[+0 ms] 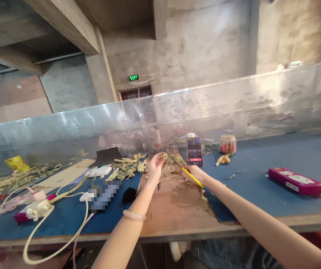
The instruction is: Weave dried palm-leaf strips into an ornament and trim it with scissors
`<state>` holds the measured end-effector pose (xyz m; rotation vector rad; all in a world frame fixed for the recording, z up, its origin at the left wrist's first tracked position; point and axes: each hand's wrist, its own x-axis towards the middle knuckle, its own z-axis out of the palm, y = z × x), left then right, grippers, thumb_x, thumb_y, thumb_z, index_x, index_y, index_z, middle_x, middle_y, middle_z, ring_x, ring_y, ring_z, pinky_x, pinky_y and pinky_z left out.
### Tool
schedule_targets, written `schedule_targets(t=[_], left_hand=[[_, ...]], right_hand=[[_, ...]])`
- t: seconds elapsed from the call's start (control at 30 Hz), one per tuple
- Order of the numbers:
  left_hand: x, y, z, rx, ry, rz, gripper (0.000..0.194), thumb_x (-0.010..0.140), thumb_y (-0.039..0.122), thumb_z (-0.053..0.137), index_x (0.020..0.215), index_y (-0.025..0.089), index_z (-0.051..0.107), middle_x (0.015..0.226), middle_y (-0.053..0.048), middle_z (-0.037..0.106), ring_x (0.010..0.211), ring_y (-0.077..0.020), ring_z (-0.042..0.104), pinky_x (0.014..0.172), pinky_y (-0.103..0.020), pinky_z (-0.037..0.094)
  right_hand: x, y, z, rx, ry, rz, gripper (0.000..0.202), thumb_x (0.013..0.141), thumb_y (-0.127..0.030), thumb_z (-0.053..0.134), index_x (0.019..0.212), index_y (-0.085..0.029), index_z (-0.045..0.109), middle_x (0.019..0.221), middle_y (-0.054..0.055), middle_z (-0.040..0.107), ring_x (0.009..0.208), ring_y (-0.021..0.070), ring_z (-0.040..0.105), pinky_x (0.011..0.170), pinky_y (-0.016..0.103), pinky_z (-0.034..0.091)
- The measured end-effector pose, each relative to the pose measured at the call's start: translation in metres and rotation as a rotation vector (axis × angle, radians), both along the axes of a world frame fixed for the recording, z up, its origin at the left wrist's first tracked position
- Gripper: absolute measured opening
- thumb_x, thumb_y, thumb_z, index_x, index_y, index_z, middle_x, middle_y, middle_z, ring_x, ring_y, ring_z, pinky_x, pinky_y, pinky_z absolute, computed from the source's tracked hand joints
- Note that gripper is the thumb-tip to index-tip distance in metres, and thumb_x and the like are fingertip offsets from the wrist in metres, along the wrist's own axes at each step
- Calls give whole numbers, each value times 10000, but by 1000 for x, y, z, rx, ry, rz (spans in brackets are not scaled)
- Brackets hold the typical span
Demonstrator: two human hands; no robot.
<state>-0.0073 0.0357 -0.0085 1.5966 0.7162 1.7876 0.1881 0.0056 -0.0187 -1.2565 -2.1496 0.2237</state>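
Note:
My left hand (155, 164), with a pale bangle on the wrist, pinches a small pale yellow-brown dried plant piece (165, 156) above the board. My right hand (193, 174) is closed round a tool with a yellow handle (192, 177). Its thin dark metal end points up and left toward the plant piece; whether it is a knife or another tool, I cannot tell. Under both hands lies a reddish-brown board (177, 213) strewn with dry scraps. Dark, tangled dry stems (168, 150) are heaped at its far end.
Dried leafy stalks (131, 167) lie left of the board, near a phone with a blurred screen (104, 198) and looping cables (86, 209). To the right are an upright phone (195, 151), a jar (228, 144) and a magenta box (296, 182). A perforated metal screen (205, 108) runs behind.

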Motion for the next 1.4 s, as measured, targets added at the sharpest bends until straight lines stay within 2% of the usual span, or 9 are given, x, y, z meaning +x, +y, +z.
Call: schedule_targets(t=[0.4, 0.73, 1.0, 1.4], left_hand=[[0, -2, 1, -24, 28, -20, 330, 684, 239, 663, 1004, 177, 610, 1025, -94, 655, 965, -198, 602, 896, -364, 433], [2, -3, 0, -11, -2, -21, 351, 703, 268, 656, 1029, 171, 568, 1029, -100, 639, 967, -189, 595, 900, -362, 428], [4, -5, 1, -37, -54, -3, 371, 672, 282, 687, 1003, 180, 556, 1011, -92, 643, 943, -183, 608, 861, -339, 454], [6, -10, 3, -70, -35, -30, 376, 678, 289, 679, 1009, 189, 529, 1026, -89, 623, 923, -185, 604, 801, -333, 482]], right_hand=[[1, 0, 3, -25, -18, -31, 279, 771, -256, 441, 605, -90, 591, 504, 10, 452, 505, 91, 385, 479, 214, 239], [3, 4, -3, -4, 75, 2, 285, 767, -340, 455, 621, -115, 553, 517, -20, 416, 507, 85, 358, 467, 204, 237], [4, 3, -2, -4, 65, 33, 309, 773, -364, 449, 602, -119, 533, 520, -20, 420, 510, 81, 344, 469, 203, 240], [3, 1, 0, -17, 73, 34, 276, 765, -306, 458, 575, -119, 526, 500, -27, 401, 507, 80, 353, 464, 201, 234]])
